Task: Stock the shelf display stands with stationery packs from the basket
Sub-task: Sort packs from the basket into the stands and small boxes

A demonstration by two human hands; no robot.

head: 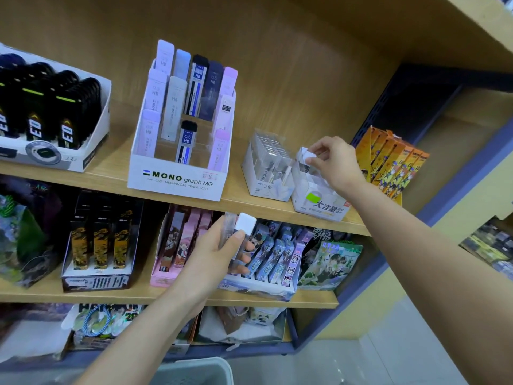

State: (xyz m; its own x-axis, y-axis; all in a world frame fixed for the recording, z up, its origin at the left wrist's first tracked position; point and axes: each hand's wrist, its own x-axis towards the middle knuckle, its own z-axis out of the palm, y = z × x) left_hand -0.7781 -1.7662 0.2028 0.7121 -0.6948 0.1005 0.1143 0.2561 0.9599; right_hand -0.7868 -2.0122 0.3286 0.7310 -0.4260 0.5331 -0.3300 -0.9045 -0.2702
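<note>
My right hand [334, 159] pinches a clear lead pack with a white cap [306, 159] at the top of the white display stand with a green label [319, 202] on the upper shelf. My left hand [219, 251] grips two clear packs with white caps [241, 227] in front of the middle shelf. The grey basket [194, 372] shows at the bottom edge, below my left forearm.
A Deli stand of clear packs [268, 165] sits just left of the green-label stand. The MONO lead stand [180, 126] is further left, a black-pack box [50, 112] at far left. Orange pencil boxes [391, 162] lean at the right. Lower shelves hold illustrated packs.
</note>
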